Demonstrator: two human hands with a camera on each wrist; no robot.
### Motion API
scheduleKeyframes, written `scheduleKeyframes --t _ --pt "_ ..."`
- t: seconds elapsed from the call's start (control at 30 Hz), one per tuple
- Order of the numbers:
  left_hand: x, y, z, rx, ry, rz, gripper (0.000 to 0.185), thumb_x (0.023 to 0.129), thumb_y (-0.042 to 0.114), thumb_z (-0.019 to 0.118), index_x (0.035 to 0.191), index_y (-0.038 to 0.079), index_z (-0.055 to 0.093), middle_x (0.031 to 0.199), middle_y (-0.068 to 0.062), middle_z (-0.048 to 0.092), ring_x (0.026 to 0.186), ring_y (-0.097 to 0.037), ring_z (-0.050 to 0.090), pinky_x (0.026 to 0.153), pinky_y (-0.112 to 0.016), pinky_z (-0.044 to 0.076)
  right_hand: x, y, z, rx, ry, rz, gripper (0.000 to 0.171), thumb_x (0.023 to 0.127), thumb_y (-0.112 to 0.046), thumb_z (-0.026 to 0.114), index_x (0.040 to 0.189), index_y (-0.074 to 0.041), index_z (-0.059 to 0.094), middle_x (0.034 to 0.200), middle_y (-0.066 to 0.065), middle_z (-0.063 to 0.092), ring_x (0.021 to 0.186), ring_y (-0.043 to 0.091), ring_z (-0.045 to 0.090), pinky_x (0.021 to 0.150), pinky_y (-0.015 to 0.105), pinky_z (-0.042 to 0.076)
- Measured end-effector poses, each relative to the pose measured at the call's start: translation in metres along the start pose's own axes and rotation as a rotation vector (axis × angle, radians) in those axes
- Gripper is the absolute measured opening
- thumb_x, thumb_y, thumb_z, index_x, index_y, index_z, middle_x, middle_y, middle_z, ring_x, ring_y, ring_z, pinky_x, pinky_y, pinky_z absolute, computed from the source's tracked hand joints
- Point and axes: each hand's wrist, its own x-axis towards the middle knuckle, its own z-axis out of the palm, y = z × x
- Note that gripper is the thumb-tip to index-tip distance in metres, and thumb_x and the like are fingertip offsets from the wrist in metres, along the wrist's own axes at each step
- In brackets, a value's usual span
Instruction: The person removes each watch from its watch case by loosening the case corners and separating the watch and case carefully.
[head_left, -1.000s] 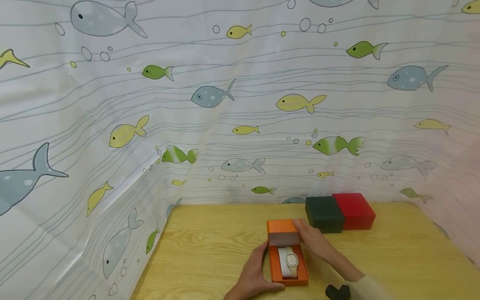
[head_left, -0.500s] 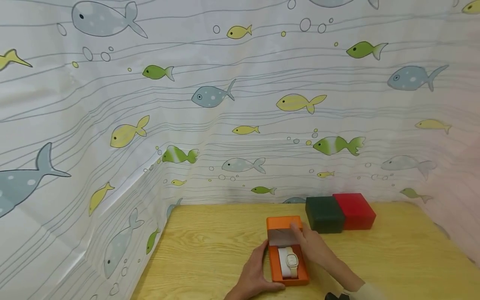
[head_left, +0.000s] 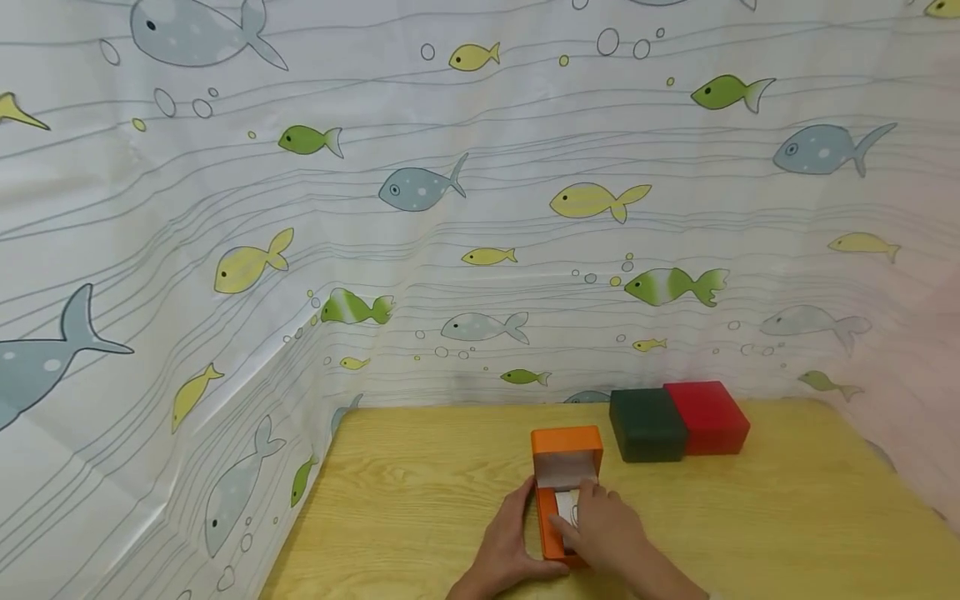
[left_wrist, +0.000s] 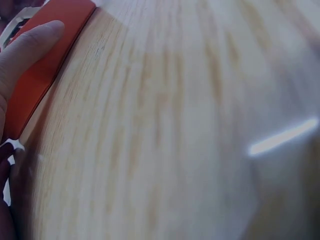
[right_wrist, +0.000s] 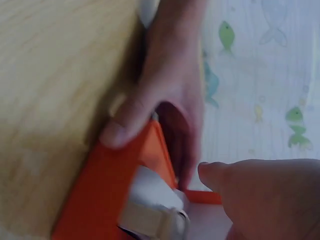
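Observation:
An orange watch box (head_left: 549, 527) stands on the wooden table with its lid (head_left: 566, 439) raised at the far end. My left hand (head_left: 504, 542) grips the box at its left side and near end, thumb on the near wall. Inside, a pale wristwatch (head_left: 574, 510) lies around a white cushion (right_wrist: 152, 189). My right hand (head_left: 611, 532) is over the box's right part and covers most of the watch. Its thumb extends across the box in the head view. A gap shows between that thumb (right_wrist: 212, 175) and the watch in the right wrist view; the other fingertips are hidden.
A dark green box (head_left: 648, 427) and a red box (head_left: 708, 418) stand side by side at the back right of the table (head_left: 420, 492). A white sheet (head_left: 420, 267) printed with fish hangs behind and at the left side.
My right hand has let go of the lid and moved down and toward me, over the watch. The lid now stands more upright. My left hand has stayed on the box.

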Motion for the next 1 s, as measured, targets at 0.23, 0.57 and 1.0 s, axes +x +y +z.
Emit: scheduleKeyframes --t 0.23,0.57,1.0 --pt "0.001 0.004 -0.001 0.027 -0.021 -0.049 0.124 0.068 0.071 0.084 0.164 0.02 0.023 0.159 -0.001 0.045 0.141 -0.02 0.05 0.111 -0.042 0.05 -0.004 -0.001 0.02 -0.009 0.096 -0.021 0.077 0.085 -0.051 0.078 0.127 0.006 0.049 0.104 0.022 0.066 0.087 0.035 0.065 0.071 0.051 0.059" --pt "0.002 0.003 -0.002 0.02 -0.001 -0.029 0.124 0.069 0.069 0.085 0.164 0.02 0.023 0.158 -0.003 0.047 0.14 -0.021 0.051 0.111 -0.043 0.05 0.001 0.001 0.022 -0.036 0.145 -0.038 0.064 0.086 -0.043 0.075 0.124 0.004 0.051 0.092 0.015 0.063 0.072 0.03 0.063 0.064 0.046 0.057" --pt "0.004 0.0 -0.004 -0.305 0.141 0.087 0.089 0.085 0.032 0.084 0.157 0.015 0.034 0.156 -0.011 0.041 0.138 -0.03 0.047 0.115 -0.036 0.045 0.0 0.006 0.013 0.106 0.17 -0.029 0.063 0.085 -0.04 0.076 0.128 0.0 0.051 0.095 0.013 0.068 0.06 0.022 0.056 0.059 0.043 0.055"
